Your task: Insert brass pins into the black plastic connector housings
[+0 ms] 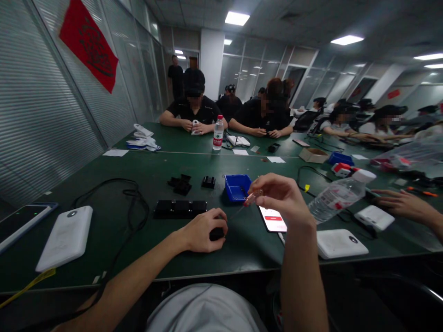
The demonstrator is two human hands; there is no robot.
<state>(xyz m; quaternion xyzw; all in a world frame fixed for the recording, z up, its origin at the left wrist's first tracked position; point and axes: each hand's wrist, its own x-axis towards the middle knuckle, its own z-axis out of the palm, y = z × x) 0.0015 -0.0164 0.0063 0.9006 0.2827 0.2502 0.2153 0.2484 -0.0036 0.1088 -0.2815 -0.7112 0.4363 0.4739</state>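
Observation:
My left hand [204, 229] rests on the green table [138, 166], fingers curled round a small black part [217, 234]. My right hand [280, 194] is raised above the table, pinching a thin screwdriver [249, 199] with a clear reddish handle; its shaft slants down towards the black part. A row of black parts [180, 208] lies just beyond my left hand. A blue tray [237, 186] stands behind the screwdriver. Under my right hand lies a phone [272, 219] with a lit screen.
A white power bank [65, 237], a phone [20, 223] and black cables [131, 203] lie at left. A tipped water bottle [337, 194], white power banks [341, 243] and a neighbour's hand [398, 202] are at right. Several people sit across the table.

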